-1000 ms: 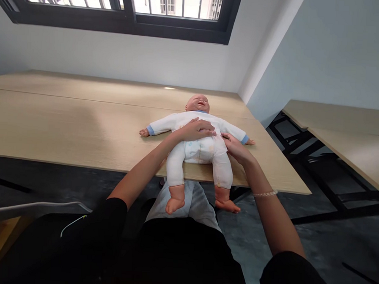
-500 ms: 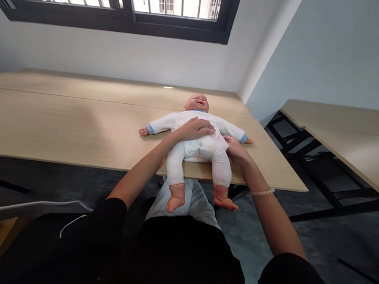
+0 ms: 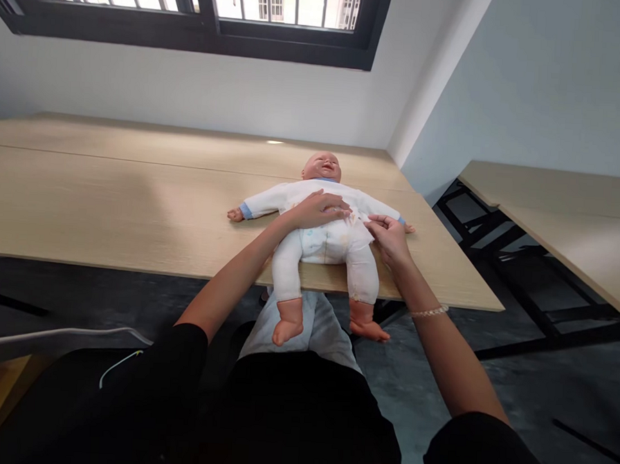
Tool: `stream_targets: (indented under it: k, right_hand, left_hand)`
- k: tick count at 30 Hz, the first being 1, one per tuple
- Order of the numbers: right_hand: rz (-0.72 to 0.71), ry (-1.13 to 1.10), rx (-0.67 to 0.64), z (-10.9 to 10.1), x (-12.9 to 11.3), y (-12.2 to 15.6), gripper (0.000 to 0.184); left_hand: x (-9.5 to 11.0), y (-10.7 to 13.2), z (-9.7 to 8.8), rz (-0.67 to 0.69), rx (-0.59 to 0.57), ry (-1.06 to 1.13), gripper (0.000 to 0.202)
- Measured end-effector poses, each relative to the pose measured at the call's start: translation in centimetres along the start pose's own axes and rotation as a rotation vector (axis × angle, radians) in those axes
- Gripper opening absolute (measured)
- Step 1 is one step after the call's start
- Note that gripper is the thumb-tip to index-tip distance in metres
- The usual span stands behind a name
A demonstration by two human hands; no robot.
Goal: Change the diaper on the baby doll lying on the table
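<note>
A baby doll [image 3: 287, 269] in a white outfit with blue cuffs lies on its back, feet past the table's front edge. Around its hips is a white diaper [image 3: 323, 241] with faint coloured prints. My left hand [image 3: 319, 210] rests on the doll's belly at the diaper's upper edge, fingers stretched out flat. At the doll's hip on the right of the view, my right hand [image 3: 387, 236] pinches the diaper's side edge between thumb and fingertips. What exactly lies between those fingertips is small and partly hidden.
The doll lies on a light wooden table [image 3: 98, 200] against a white wall below a barred window [image 3: 294, 41]. A second table [image 3: 575, 218] with black folding legs stands to the right, across a gap. A pale cable [image 3: 76, 331] runs at lower left.
My right hand has risen slightly from beside the doll's hip, and its fingers now show at the diaper's side edge. My left hand stays on the belly.
</note>
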State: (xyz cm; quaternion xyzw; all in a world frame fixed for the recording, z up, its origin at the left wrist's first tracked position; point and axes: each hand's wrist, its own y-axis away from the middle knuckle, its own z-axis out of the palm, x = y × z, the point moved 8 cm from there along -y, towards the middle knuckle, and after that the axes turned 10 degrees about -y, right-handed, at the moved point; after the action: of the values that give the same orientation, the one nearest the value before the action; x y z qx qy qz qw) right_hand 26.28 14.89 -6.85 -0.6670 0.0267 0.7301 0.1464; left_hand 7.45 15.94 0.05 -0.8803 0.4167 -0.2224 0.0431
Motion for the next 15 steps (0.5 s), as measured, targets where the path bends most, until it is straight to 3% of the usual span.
stream_targets:
  k: [6,12,15]
  right_hand:
    - [0.137,-0.227,0.039,-0.2,0.5,0.3,0.039]
    - [0.248,-0.175,-0.238,2.8,-0.5,2.1,0.032]
    - [0.243,-0.161,-0.246,2.7,-0.5,1.8,0.035]
  left_hand:
    - [0.2,0.1,-0.2,0.010,0.028,0.005,0.048]
    - [0.3,0.3,-0.4,-0.006,0.036,-0.005,0.047]
    - [0.4,0.3,-0.4,0.009,0.041,-0.003,0.048]
